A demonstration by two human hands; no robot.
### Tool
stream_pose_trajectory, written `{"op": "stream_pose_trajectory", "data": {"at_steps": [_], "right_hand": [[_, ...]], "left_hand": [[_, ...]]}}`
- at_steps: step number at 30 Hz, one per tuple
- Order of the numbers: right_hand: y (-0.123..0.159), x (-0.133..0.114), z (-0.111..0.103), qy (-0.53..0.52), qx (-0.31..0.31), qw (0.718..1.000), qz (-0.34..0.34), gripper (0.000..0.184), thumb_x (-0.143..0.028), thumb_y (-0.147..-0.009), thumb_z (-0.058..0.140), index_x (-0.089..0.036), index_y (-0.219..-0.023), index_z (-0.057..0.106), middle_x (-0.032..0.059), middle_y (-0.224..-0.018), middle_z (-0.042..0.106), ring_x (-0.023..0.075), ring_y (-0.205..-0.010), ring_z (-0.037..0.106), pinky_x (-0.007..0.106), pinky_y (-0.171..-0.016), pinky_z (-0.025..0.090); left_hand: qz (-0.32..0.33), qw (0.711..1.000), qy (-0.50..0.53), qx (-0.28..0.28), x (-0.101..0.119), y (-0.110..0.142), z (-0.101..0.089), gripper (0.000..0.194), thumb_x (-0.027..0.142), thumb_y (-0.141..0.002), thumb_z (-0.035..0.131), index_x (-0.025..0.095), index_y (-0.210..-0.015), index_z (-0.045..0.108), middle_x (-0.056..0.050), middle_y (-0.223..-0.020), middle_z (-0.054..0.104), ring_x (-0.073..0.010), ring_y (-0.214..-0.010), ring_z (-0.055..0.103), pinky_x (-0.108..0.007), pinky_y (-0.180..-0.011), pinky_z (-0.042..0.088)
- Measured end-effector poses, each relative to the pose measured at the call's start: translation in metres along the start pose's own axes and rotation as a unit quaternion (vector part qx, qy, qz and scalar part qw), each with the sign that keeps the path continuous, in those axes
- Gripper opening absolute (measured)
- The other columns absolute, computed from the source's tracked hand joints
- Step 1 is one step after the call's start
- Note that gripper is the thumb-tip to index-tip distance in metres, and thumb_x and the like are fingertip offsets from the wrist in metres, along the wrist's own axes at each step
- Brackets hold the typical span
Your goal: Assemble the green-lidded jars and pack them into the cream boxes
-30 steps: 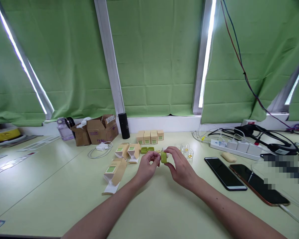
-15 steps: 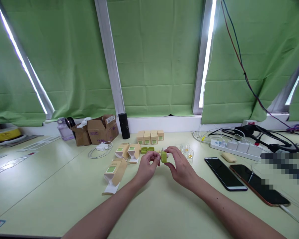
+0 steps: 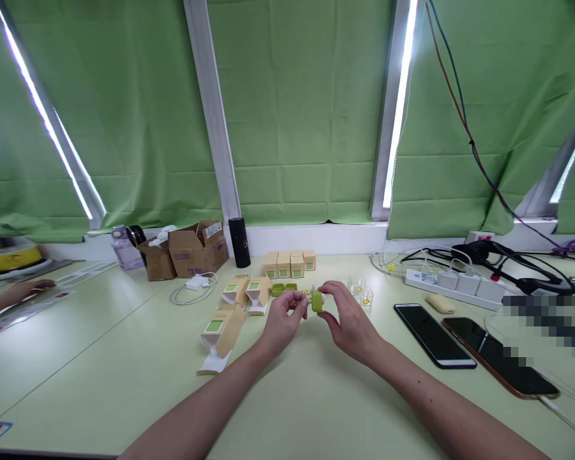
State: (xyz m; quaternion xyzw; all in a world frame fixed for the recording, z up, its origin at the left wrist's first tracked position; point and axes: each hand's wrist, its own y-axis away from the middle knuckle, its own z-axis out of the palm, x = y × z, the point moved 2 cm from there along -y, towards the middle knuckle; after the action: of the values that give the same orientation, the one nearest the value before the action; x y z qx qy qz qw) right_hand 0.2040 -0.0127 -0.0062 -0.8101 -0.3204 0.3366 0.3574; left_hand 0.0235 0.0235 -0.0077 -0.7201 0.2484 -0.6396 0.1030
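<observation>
My right hand grips a small green case between thumb and fingers, a little above the table. At the case's left side, my left hand is closed in a pinch; what lies between its fingertips is too small to make out. Just behind my left hand rests an open pair of green case halves. Small gold-coloured pieces lie beside them, partly hidden by my hands. Behind my right hand stand clear little containers with gold-coloured bits inside.
Opened small cartons lie left of my hands, and several closed ones stand behind. Two phones, a power strip and cables are on the right. A brown box and a black bottle stand back left.
Another person's hand and forearm have come in at the far left, over the flat sheets there. My own hands keep nearly the same pose around the green case.
</observation>
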Motion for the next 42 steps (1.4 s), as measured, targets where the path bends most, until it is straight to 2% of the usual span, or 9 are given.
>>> {"op": "stream_pose_trajectory", "data": {"at_steps": [14, 19, 24, 29, 34, 38, 42], "right_hand": [[-0.002, -0.002, -0.003, 0.003, 0.007, 1.000, 0.012, 0.045, -0.008, -0.091, 0.054, -0.024, -0.133, 0.045, 0.0151, -0.126, 0.058, 0.0315, -0.121, 0.059, 0.054, -0.099, 0.057], [-0.002, -0.001, -0.004, 0.006, 0.012, 1.000, 0.017, 0.047, -0.008, -0.092, 0.052, -0.024, -0.134, 0.043, 0.0150, -0.128, 0.056, 0.0312, -0.123, 0.057, 0.055, -0.101, 0.056], [-0.003, -0.004, -0.007, 0.008, 0.016, 1.000, 0.014, 0.050, -0.008, -0.092, 0.050, -0.024, -0.138, 0.040, 0.0169, -0.130, 0.052, 0.0335, -0.125, 0.057, 0.056, -0.099, 0.058], [-0.002, -0.009, -0.008, 0.013, 0.017, 1.000, 0.003, 0.054, -0.008, -0.093, 0.049, -0.025, -0.144, 0.039, 0.0173, -0.129, 0.049, 0.0327, -0.122, 0.059, 0.054, -0.098, 0.060], [-0.002, -0.012, -0.008, 0.027, 0.009, 0.999, -0.035, 0.060, -0.008, -0.095, 0.049, -0.026, -0.150, 0.035, 0.0173, -0.131, 0.053, 0.0325, -0.123, 0.059, 0.054, -0.098, 0.060], [-0.002, -0.011, -0.007, 0.023, 0.012, 0.997, -0.066, 0.054, -0.009, -0.096, 0.051, -0.025, -0.146, 0.036, 0.0164, -0.128, 0.060, 0.0317, -0.123, 0.060, 0.054, -0.098, 0.059], [0.000, -0.007, -0.006, 0.034, 0.029, 0.996, -0.075, 0.045, -0.014, -0.099, 0.053, -0.025, -0.141, 0.040, 0.0164, -0.128, 0.063, 0.0314, -0.121, 0.064, 0.054, -0.097, 0.059]], "left_hand": [[-0.006, 1.000, 0.019, 0.006, 0.001, 0.000, -0.003, 0.028, 0.044, -0.089, 0.068, 0.017, -0.082, 0.062, -0.001, -0.070, 0.059, -0.0144, -0.066, 0.057, -0.029, -0.068, 0.048], [0.008, 0.999, -0.005, 0.037, -0.003, -0.001, -0.008, 0.025, 0.041, -0.094, 0.062, 0.017, -0.094, 0.066, -0.004, -0.080, 0.064, -0.0174, -0.074, 0.062, -0.034, -0.077, 0.050], [0.074, 0.989, -0.104, 0.080, 0.006, 0.004, -0.012, 0.023, 0.034, -0.096, 0.060, 0.019, -0.113, 0.067, -0.010, -0.105, 0.065, -0.0230, -0.100, 0.064, -0.042, -0.095, 0.049], [0.175, 0.966, -0.187, 0.045, 0.019, 0.011, -0.008, 0.038, 0.023, -0.093, 0.063, 0.025, -0.131, 0.059, -0.012, -0.123, 0.064, -0.0298, -0.129, 0.047, -0.051, -0.109, 0.042], [0.229, 0.949, -0.218, 0.002, 0.022, 0.014, -0.003, 0.050, 0.021, -0.090, 0.067, 0.026, -0.138, 0.055, -0.012, -0.135, 0.061, -0.0335, -0.131, 0.046, -0.054, -0.108, 0.041], [0.244, 0.945, -0.216, -0.015, 0.020, 0.014, -0.002, 0.045, 0.021, -0.091, 0.067, 0.026, -0.136, 0.058, -0.012, -0.130, 0.064, -0.0321, -0.126, 0.049, -0.053, -0.107, 0.042], [0.237, 0.949, -0.207, -0.008, 0.018, 0.012, -0.005, 0.041, 0.021, -0.092, 0.066, 0.026, -0.133, 0.061, -0.012, -0.125, 0.066, -0.0317, -0.125, 0.049, -0.053, -0.107, 0.042]]}}
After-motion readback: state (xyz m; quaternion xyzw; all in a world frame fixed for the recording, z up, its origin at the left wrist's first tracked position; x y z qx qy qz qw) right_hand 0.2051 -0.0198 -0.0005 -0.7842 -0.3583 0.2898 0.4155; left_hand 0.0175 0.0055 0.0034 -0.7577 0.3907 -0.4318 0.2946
